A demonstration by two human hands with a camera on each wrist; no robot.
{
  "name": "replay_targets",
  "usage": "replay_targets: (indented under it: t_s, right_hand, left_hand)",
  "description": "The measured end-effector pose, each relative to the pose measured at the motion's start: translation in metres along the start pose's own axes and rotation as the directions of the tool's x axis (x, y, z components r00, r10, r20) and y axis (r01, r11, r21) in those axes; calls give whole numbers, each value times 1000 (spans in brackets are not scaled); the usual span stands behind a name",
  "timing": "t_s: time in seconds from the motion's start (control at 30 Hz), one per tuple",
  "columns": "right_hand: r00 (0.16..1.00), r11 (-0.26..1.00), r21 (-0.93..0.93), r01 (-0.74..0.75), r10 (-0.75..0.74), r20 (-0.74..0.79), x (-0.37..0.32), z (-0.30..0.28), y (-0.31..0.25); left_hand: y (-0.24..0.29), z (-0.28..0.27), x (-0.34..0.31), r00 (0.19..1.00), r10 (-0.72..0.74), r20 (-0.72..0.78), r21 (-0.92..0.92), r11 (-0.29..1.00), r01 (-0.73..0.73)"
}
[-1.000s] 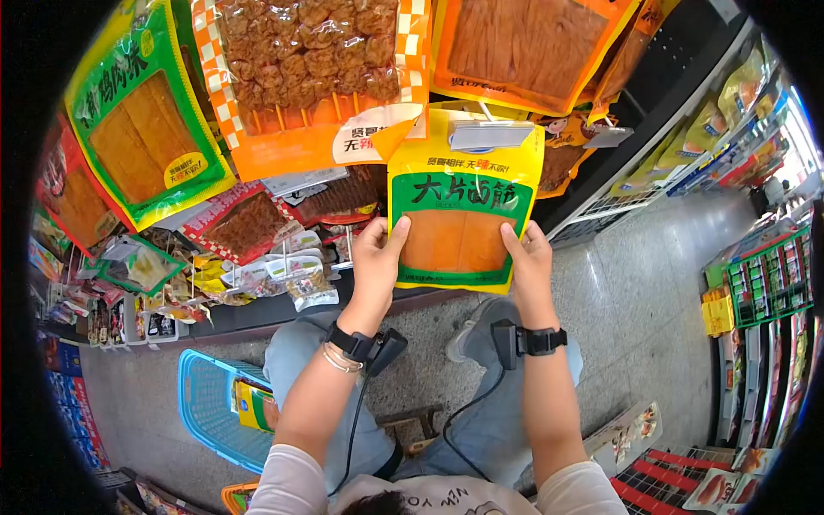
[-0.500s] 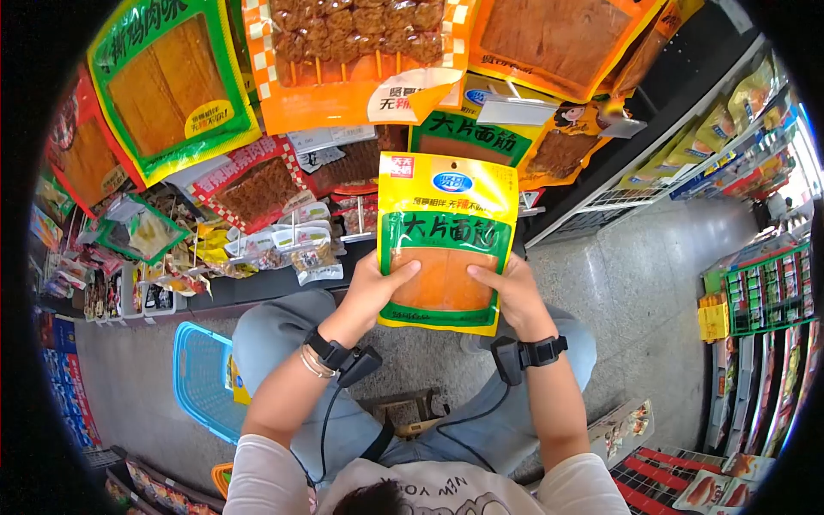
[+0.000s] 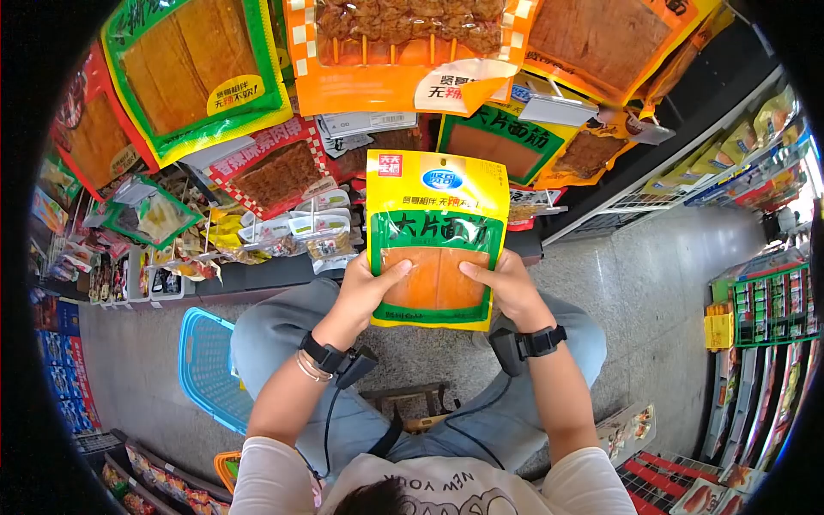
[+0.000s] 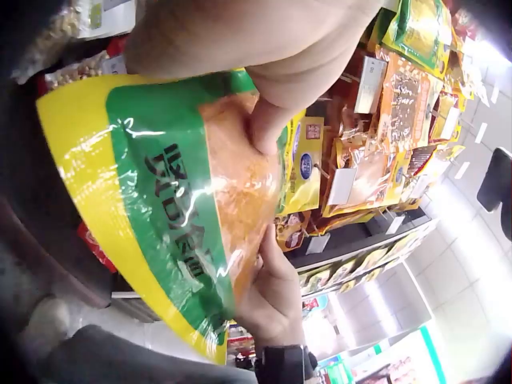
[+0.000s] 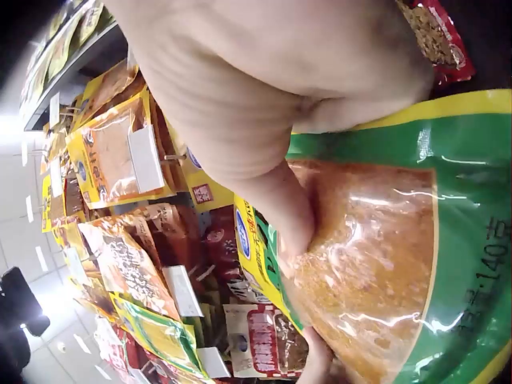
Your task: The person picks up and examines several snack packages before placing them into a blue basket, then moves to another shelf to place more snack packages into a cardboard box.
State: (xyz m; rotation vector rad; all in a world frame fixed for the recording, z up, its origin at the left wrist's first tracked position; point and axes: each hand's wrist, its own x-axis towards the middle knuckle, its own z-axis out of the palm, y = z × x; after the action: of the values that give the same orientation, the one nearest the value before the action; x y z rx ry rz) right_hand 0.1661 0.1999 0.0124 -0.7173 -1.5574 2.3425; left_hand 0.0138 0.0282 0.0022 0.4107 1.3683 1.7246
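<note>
Between both hands is a yellow and green snack packet [image 3: 436, 232] with a clear window over flat orange-brown sheets, its printed front facing up. My left hand [image 3: 364, 290] grips its left edge, thumb pressed on the window. On the opposite edge my right hand [image 3: 507, 287] grips it the same way, with the thumb on the window too. The fingers behind the packet are hidden. In the left wrist view the packet [image 4: 172, 208] looks slightly bent between the thumbs. Behind it, a matching packet [image 3: 498, 142] hangs on the rack.
Large snack packets [image 3: 193, 73] hang from hooks ahead, with smaller bags [image 3: 326, 227] lower down. A blue basket [image 3: 206, 369] stands on the floor to the left. Beyond the aisle on the right is another shelf [image 3: 777, 296]. A low wooden stool [image 3: 421, 399] shows between the legs.
Both hands have drawn the packet away from the hanging rack, down toward the body. Its top, earlier behind the hook's price tag, now shows fully. The view has shifted slightly.
</note>
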Motion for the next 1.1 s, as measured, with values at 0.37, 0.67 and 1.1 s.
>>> replay_targets:
  t_s: [0.37, 0.67, 1.1]
  right_hand:
    - [1000, 1000, -15, -11, 11, 7, 9, -6, -2]
    - [1000, 1000, 6, -7, 7, 0, 7, -8, 4]
    - [994, 1000, -6, 6, -5, 112, -2, 2, -1]
  left_hand:
    - [7, 9, 5, 998, 50, -48, 71, 996, -47]
    - [3, 8, 6, 999, 16, -47, 50, 999, -14]
    - [5, 3, 13, 981, 165, -101, 216, 966, -140]
